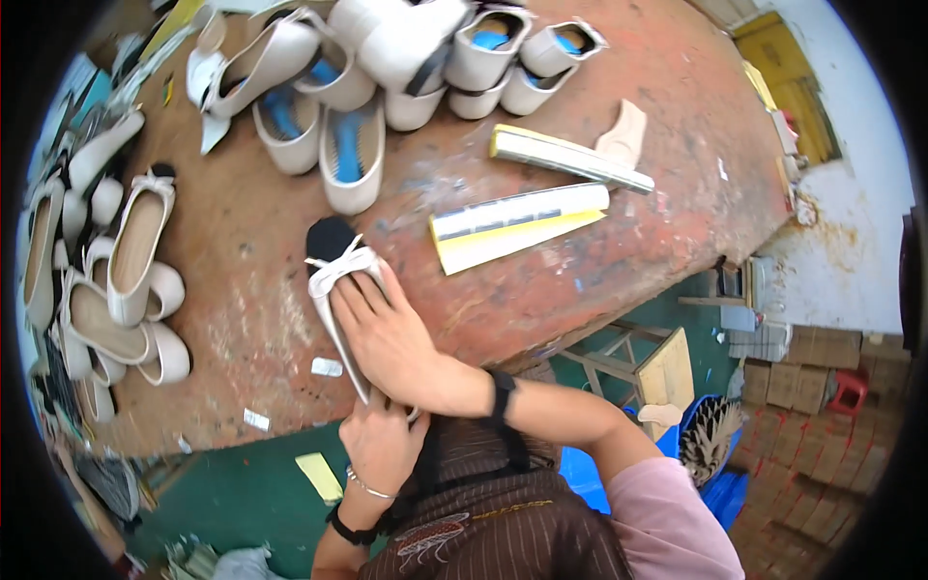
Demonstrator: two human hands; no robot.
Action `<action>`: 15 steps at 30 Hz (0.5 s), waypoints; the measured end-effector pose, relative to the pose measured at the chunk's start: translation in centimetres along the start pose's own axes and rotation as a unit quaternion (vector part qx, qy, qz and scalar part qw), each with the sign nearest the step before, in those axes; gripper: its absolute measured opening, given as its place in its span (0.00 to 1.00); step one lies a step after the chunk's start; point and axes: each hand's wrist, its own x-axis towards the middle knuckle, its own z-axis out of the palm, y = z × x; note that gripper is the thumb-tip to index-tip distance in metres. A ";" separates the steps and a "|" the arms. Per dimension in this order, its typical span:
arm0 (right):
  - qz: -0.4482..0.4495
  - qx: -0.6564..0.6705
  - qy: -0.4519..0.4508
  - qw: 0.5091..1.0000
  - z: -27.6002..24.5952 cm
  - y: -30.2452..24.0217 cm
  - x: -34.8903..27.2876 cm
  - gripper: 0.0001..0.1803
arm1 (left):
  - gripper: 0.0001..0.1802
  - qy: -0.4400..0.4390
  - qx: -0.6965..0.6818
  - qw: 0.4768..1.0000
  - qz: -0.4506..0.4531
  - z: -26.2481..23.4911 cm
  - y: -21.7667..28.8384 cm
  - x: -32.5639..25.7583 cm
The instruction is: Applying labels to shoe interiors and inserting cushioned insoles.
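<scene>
Your right hand: fingers inside shoe, clench unclear | left hand: grasping its heel | likely light, pliable; hold heel

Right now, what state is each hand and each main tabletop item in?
Bow shoe: held, bow tied
Right hand: fingers inside the shoe
Left hand: at the shoe's rear
Upper roll: rolled up
Lower roll: partly unrolled
Left-side shoes: heaped
Far shoes: bunched, several blue inside

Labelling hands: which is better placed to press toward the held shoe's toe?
Probably the right hand: its fingers reach into the white shoe near the bow; the left hand is at the heel.
</scene>
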 end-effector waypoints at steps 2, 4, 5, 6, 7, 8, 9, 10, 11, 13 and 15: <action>-0.006 -0.053 -0.157 0.986 1.6 1.2 2.2 0.19 | 0.25 0.005 -0.004 1.000 -0.007 -0.1 0.3 0.2; -0.069 -0.143 -0.095 0.983 3.7 1.3 2.6 0.14 | 0.27 0.023 0.003 1.000 -0.014 -0.2 0.6 0.3; -0.048 -0.111 -0.081 0.989 4.3 1.7 2.5 0.15 | 0.27 0.019 0.013 0.999 -0.028 -0.2 0.8 0.2; -0.074 -0.051 -0.070 0.994 4.4 2.3 2.0 0.15 | 0.27 -0.001 0.014 1.000 -0.023 -0.3 0.7 0.0; -0.082 0.027 -0.028 0.996 3.6 3.0 1.0 0.16 | 0.25 0.029 0.009 0.999 -0.014 -0.3 0.7 -0.2; -0.107 0.120 -0.002 0.987 1.7 3.9 -0.5 0.16 | 0.23 0.060 0.003 0.998 -0.005 -0.5 0.4 -0.5; -0.071 0.258 -0.061 0.962 -0.6 6.0 -1.8 0.17 | 0.19 0.066 -0.012 0.998 -0.014 -0.9 -0.2 -1.0; -0.049 0.390 -0.107 0.913 -3.6 8.8 -3.5 0.18 | 0.16 0.053 -0.031 0.997 -0.038 -1.3 -0.9 -1.6; 0.044 0.359 -0.025 0.932 -6.4 11.7 -4.8 0.17 | 0.17 0.050 -0.019 0.998 -0.031 -2.0 -2.0 -2.1; 0.205 0.290 0.145 0.924 -11.2 19.3 -6.6 0.15 | 0.21 0.052 0.022 0.998 -0.031 -3.7 -4.6 -2.9; 0.317 0.114 0.249 0.908 -14.2 29.2 -6.8 0.16 | 0.26 0.060 0.095 0.992 -0.061 -5.8 -7.4 -3.1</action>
